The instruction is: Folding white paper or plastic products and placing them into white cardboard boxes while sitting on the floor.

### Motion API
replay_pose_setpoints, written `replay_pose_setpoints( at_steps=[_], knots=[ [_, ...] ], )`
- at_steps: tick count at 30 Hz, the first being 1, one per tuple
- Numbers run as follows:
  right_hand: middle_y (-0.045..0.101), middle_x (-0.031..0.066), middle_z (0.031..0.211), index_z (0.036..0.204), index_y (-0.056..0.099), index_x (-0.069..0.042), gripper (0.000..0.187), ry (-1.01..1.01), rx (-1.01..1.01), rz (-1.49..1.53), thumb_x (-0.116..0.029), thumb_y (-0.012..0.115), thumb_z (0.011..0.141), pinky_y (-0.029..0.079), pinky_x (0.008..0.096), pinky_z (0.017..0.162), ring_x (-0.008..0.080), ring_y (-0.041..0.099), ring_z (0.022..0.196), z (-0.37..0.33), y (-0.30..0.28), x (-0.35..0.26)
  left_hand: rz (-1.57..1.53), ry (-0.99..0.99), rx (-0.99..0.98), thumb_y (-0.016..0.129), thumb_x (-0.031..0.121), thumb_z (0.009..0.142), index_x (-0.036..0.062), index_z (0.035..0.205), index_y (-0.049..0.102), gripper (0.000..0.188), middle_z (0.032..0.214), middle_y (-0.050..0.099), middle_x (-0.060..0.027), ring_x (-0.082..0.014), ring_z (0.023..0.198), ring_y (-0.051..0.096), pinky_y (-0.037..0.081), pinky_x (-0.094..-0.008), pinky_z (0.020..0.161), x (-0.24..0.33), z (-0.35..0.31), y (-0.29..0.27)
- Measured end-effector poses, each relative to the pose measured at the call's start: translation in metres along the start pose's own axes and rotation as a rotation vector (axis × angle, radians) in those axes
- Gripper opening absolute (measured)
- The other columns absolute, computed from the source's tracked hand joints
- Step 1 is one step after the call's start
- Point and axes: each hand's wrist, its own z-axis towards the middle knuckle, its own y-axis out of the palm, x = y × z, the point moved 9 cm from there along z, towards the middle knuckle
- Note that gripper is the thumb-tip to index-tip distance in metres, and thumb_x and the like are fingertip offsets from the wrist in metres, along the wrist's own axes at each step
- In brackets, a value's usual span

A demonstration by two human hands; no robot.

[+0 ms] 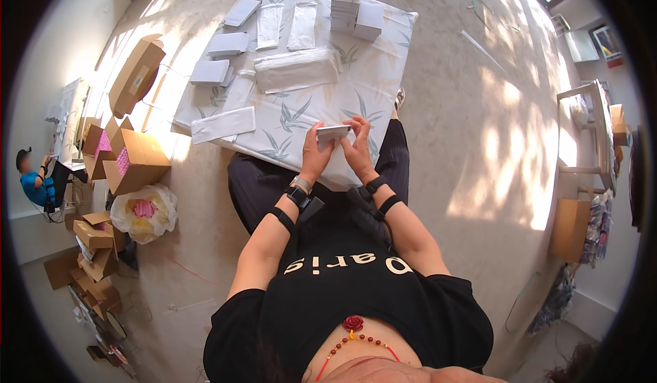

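Over the near edge of the table, my left hand (315, 153) and my right hand (358, 152) are both closed on a small flat white-grey piece (332, 132), like a card or a thin stack. Its exact kind cannot be made out. Beyond it lies a pile of clear plastic sleeves (298, 72). A single white sleeve (224, 124) rests at the table's left edge. Further back are two narrow white sleeve bundles, one (269, 26) left of the other (302, 25). Stacks of white cards (211, 72) line the left side.
The table (383, 68) wears a leaf-patterned cloth. White card stacks (345, 15) stand by a pole at its far edge. Open cardboard boxes (140, 161) and a plastic bag (144, 213) sit on the floor to the left. Another person (37, 183) sits far left. A shelf (594, 133) stands at right.
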Motion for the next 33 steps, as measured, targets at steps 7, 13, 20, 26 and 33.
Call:
replay_pose_setpoints(
  at_steps=[7, 13, 20, 26, 33],
  knots=[
    [0.056, 0.0126, 0.129, 0.136, 0.043, -0.004, 0.039, 0.093, -0.028, 0.064, -0.009, 0.058, 0.101, 0.039, 0.0359, 0.112, 0.0209, 0.053, 0.122, -0.002, 0.009, 0.02, -0.31, -0.083, 0.035, 0.064, 0.011, 0.096, 0.0018, 0.138, 0.051, 0.045, 0.13, 0.06, -0.0152, -0.0246, 0.121, 0.059, 0.047, -0.0367, 0.106, 0.005, -0.001, 0.001],
    [0.064, 0.0109, 0.11, 0.118, 0.057, -0.002, 0.022, 0.17, 0.073, 0.048, -0.019, 0.054, 0.106, 0.047, 0.0339, 0.096, 0.0206, 0.059, 0.105, 0.008, 0.014, 0.021, -0.362, -0.171, 0.162, 0.054, 0.016, 0.105, 0.001, 0.116, 0.058, 0.019, 0.109, 0.06, -0.005, -0.0139, 0.101, 0.055, 0.048, -0.0297, 0.092, -0.004, 0.011, -0.001],
    [0.066, 0.0106, 0.1, 0.113, 0.058, -0.002, 0.02, 0.218, 0.146, -0.01, -0.018, 0.049, 0.108, 0.049, 0.033, 0.087, 0.0172, 0.059, 0.094, 0.014, 0.015, 0.023, -0.46, -0.23, 0.211, 0.05, 0.018, 0.106, 0.0023, 0.109, 0.06, 0.019, 0.096, 0.061, -0.0026, -0.012, 0.092, 0.054, 0.048, -0.0279, 0.087, -0.019, 0.016, 0.004],
    [0.066, 0.0151, 0.103, 0.111, 0.058, -0.002, 0.02, 0.157, 0.162, -0.017, -0.018, 0.047, 0.105, 0.049, 0.0369, 0.09, 0.0261, 0.062, 0.095, 0.014, 0.011, 0.024, -0.433, -0.26, 0.225, 0.047, 0.016, 0.102, 0.0025, 0.107, 0.061, 0.02, 0.097, 0.061, -0.0033, -0.0131, 0.093, 0.055, 0.048, -0.0281, 0.087, -0.015, 0.018, 0.005],
    [0.066, 0.0157, 0.101, 0.112, 0.06, -0.001, 0.023, 0.212, 0.141, 0.02, -0.021, 0.05, 0.104, 0.05, 0.0367, 0.089, 0.0261, 0.063, 0.094, 0.013, 0.017, 0.016, -0.501, -0.272, 0.203, 0.049, 0.021, 0.104, 0.0021, 0.106, 0.061, 0.022, 0.096, 0.062, -0.004, -0.0122, 0.092, 0.055, 0.048, -0.0286, 0.084, -0.013, 0.019, 0.006]
  ],
)
